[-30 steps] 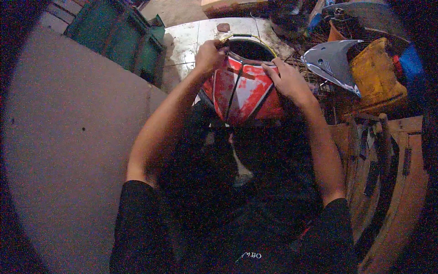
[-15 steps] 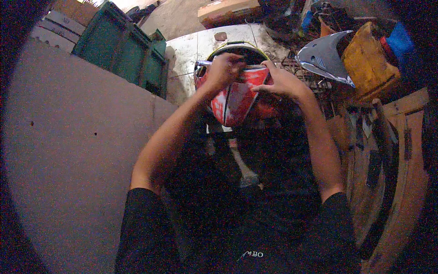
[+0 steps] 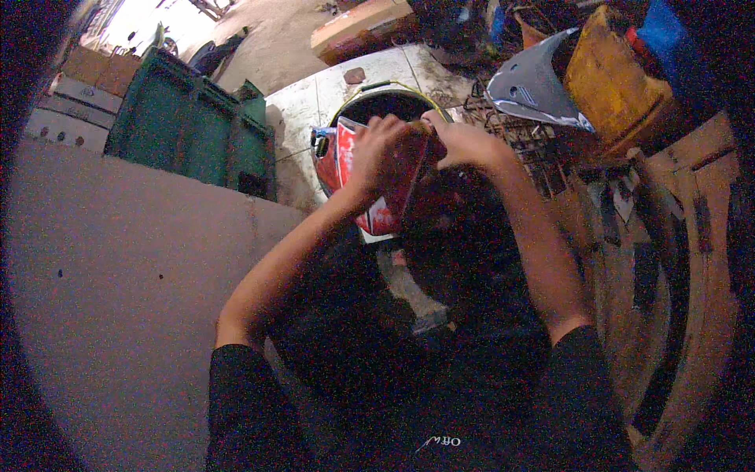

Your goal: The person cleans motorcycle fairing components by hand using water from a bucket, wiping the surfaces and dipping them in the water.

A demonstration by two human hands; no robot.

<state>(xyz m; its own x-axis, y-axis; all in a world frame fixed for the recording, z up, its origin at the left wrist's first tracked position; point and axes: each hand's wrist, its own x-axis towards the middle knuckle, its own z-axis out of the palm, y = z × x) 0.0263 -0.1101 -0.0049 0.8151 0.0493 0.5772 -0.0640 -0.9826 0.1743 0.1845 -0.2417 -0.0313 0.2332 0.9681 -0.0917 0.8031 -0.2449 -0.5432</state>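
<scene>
A red and white vehicle body panel with worn, patchy paint stands tilted in front of me over a black bucket. My right hand grips the panel's upper right edge, its thumb on the near side. Curled fingers of my left hand press against the panel's face; whatever they hold, if anything, is hidden under them. At the panel's left, a chrome-edged red part shows beside the bucket.
To the right lie a grey fairing piece and a yellow plastic container. A green crate stands at the left by a pale board. Wooden panels lean at the right; a cardboard box lies ahead.
The panel has turned, its right face now in shadow. My left hand has moved down across it, and my right hand keeps its hold on the edge. The whole view has shifted slightly.
</scene>
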